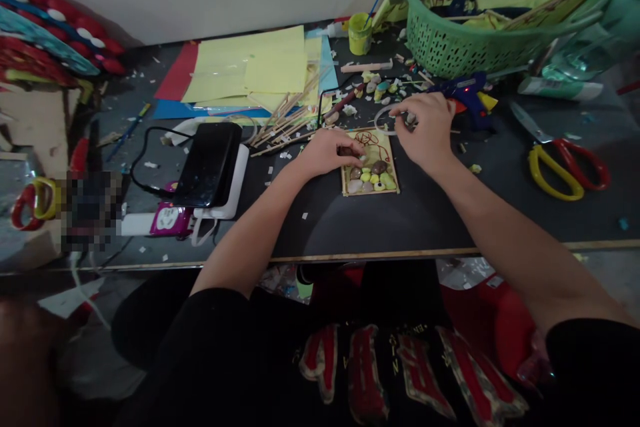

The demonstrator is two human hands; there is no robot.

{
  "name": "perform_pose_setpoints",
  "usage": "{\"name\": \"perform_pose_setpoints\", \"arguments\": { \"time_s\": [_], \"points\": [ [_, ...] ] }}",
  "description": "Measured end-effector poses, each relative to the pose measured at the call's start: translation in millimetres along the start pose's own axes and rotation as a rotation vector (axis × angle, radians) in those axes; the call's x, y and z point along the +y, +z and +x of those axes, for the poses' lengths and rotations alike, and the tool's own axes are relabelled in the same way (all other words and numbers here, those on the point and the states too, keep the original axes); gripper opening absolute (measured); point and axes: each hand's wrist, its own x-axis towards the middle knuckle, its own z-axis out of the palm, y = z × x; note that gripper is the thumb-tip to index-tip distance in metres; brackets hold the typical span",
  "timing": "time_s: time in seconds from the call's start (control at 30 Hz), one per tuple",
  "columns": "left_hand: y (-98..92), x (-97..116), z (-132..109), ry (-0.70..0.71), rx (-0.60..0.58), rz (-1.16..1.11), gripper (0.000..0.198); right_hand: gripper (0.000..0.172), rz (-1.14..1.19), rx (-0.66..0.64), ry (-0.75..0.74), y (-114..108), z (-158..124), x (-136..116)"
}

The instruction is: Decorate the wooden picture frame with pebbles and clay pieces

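Observation:
A small stick-framed picture (373, 191) lies flat on the dark table, with brown, white and yellow-green pebbles in its lower half and curled red string above. My left hand (327, 152) rests over its left side, fingers bent around the pebbles; what lies between the fingertips is hidden. Above the frame's right top corner, my right hand (427, 127) is closed, its thumb and forefinger pinched at the edge of a translucent ring (379, 121). A blue glue gun (467, 97) with a red light lies just behind the right hand.
Right are large scissors (555, 170) and a green basket (445, 47). Thin sticks (285, 121), coloured paper (250, 60), pebbles (375, 85) and a yellow paint jar (359, 37) lie behind. A phone (207, 163) and power strip (173, 219) sit left. Another person's arm (23, 347) shows lower left.

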Motion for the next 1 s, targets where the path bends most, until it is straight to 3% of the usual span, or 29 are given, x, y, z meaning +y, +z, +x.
{"name": "perform_pose_setpoints", "arguments": {
  "time_s": [0.33, 0.57, 0.77, 1.0],
  "points": [
    [-13.8, -5.6, -1.3, 0.03, -0.112, -0.052, 0.016, 0.016, 0.106, -0.104, -0.09, 3.6, 1.2, -0.4],
    [-10.7, -9.9, -1.4, 0.075, -0.122, -0.025, 0.02, 0.016, 0.114, -0.132, -0.102, 5.3, 1.1, 0.0],
    [-10.4, 0.2, -1.9, -0.001, -0.155, 0.038, 0.017, 0.018, 0.019, -0.193, -0.116, 4.9, 1.3, 0.6],
    [-17.9, 12.9, 0.8, 0.012, -0.208, 0.081, 0.017, 0.03, 0.0, -0.134, -0.047, 0.0, 0.4, -4.3]
  ]
}}
